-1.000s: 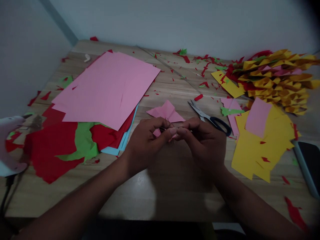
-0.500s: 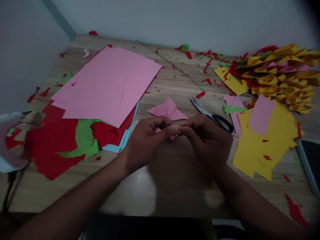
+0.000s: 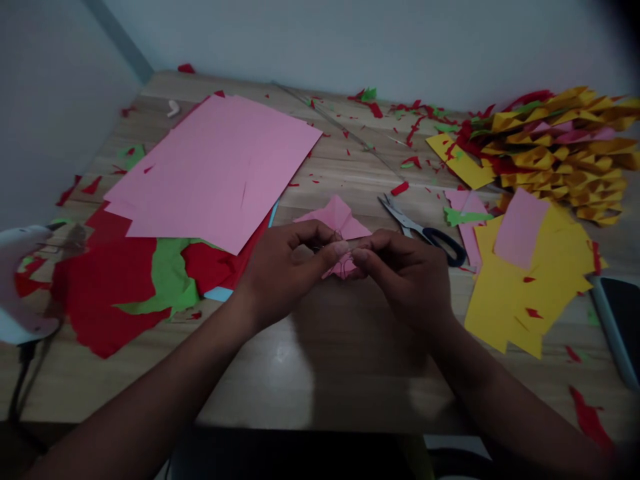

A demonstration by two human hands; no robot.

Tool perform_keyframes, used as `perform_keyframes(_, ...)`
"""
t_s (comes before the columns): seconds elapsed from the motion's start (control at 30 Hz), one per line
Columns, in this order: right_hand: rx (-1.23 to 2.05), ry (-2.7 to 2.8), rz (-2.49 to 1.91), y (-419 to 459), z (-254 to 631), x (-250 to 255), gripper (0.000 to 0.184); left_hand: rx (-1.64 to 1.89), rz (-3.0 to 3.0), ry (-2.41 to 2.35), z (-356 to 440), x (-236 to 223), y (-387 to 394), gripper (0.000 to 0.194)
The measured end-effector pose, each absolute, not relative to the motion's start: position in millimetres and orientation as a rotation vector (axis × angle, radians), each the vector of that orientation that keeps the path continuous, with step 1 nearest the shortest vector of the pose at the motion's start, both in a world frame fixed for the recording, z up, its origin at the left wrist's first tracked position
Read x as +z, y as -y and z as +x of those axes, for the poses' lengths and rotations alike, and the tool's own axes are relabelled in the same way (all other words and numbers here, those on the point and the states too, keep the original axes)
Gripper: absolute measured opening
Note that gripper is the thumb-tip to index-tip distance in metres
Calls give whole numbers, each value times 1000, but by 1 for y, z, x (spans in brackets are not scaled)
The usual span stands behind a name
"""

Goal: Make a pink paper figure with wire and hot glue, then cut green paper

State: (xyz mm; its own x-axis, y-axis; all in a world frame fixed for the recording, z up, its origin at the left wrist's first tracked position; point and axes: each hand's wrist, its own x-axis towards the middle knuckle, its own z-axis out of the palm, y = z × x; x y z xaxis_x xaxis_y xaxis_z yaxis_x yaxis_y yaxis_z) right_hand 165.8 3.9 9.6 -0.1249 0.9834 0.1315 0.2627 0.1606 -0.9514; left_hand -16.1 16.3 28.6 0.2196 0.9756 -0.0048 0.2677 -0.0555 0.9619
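Over the front middle of the table, my left hand (image 3: 283, 270) and my right hand (image 3: 413, 270) meet fingertip to fingertip, both closed in a pinch. Between them runs a thin dark thread (image 3: 339, 235), curling in small loops around the fingertips; whether it is thread or fine wire is hard to tell in this dim light. Just beyond and beneath the fingers lies a creased pink paper piece (image 3: 336, 212) with pointed corners, partly covered by my hands. Dark-handled scissors (image 3: 425, 232) lie with blades parted, beyond my right hand.
Pink sheets (image 3: 215, 167) cover red paper (image 3: 110, 287) and a torn green piece (image 3: 173, 277) on the left. Yellow sheets (image 3: 520, 293) and a heap of folded yellow pieces (image 3: 565, 153) are on the right. A phone (image 3: 620, 327) and a white device (image 3: 25, 280) flank the table.
My left hand has shifted slightly up, and my right fingertips have drawn a little apart from the left ones. More of the pink paper and thread loops now shows beneath.
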Motion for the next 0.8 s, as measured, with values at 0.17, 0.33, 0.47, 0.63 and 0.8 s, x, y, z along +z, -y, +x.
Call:
perform_keyframes(0.17,1062,1581,-1239,-3,165,6,13,901,1538,-1255,-19,29,-18,20)
perform_keyframes(0.33,1082,1604,-1250,-3,163,6,13,972,1519,-1261,-16,26,-17,18)
perform_keyframes(0.47,1073,1567,-1242,-3,162,5,12,927,1492,-1221,-16,24,-19,15)
perform_keyframes(0.63,1105,1499,-1245,-3,161,6,14,839,1530,-1239,-16,26,-19,14)
perform_keyframes(0.8,1096,1466,-1249,-1,162,6,14,863,1508,-1260,-16,26,-18,11)
